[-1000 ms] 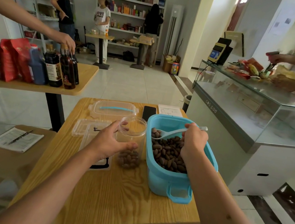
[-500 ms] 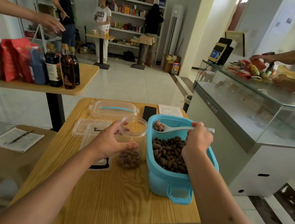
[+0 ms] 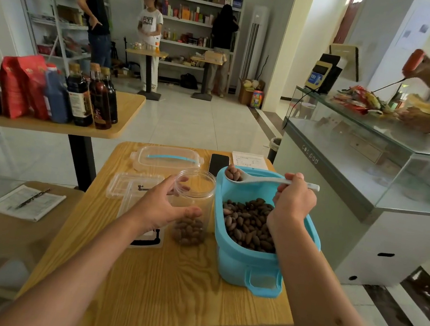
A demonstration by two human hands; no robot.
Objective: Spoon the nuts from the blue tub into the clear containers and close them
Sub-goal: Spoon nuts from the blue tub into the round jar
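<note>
Blue tub (image 3: 239, 263) holds nuts (image 3: 248, 225) | clear jar (image 3: 193, 203) just left of tub (lidless, some nuts inside), left hand (image 3: 160, 209) curled round it | right hand (image 3: 294, 202) grips white spoon (image 3: 258, 179), loaded, above tub's far rim

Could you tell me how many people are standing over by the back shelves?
3: a person in a black shirt at the left, a person in a white shirt at a small table, and a person in dark clothes facing the shelves.

Bare table (image 3: 167, 279) nearside; jar (image 3: 194, 195) and tub (image 3: 244, 266) block beyond.
</note>
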